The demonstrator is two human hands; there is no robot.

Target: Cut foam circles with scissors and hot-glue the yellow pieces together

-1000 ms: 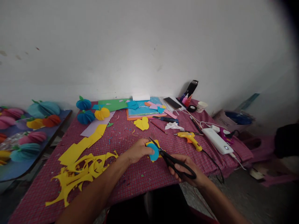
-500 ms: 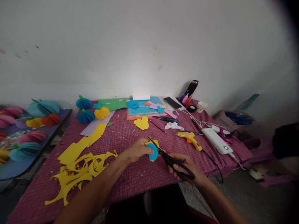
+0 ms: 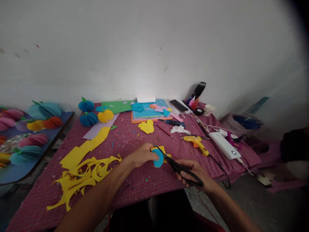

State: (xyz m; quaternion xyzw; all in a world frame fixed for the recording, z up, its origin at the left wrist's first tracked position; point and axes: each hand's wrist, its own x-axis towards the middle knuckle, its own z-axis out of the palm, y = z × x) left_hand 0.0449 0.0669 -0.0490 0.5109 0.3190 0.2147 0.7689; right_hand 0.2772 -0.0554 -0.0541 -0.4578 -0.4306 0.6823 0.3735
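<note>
Between the thumb and fingers of my left hand (image 3: 144, 155) is a blue paper circle (image 3: 158, 158) laid over a piece of yellow paper (image 3: 167, 158). My right hand (image 3: 193, 174) grips black-handled scissors (image 3: 180, 168) by their loops. The blades reach across the yellow paper along the upper right edge of the blue circle. My left fingertips under the paper are hidden. Yellow cut-out shapes (image 3: 146, 126) lie on the table a little beyond my hands. Curved yellow paper scraps (image 3: 82, 177) are heaped left of my left forearm.
A yellow glue gun (image 3: 196, 143) and a white power bank (image 3: 223, 145) lie on the right. Behind are coloured sheets (image 3: 145, 112), a phone (image 3: 178, 105), a black bottle (image 3: 199, 90) and a paper cup (image 3: 208, 110). Paper pumpkins (image 3: 88, 119) stand at the left.
The scissors and my right hand have shifted slightly right and down. A bit of yellow paper that showed below the blue circle is no longer visible there. My left hand is nearly still.
</note>
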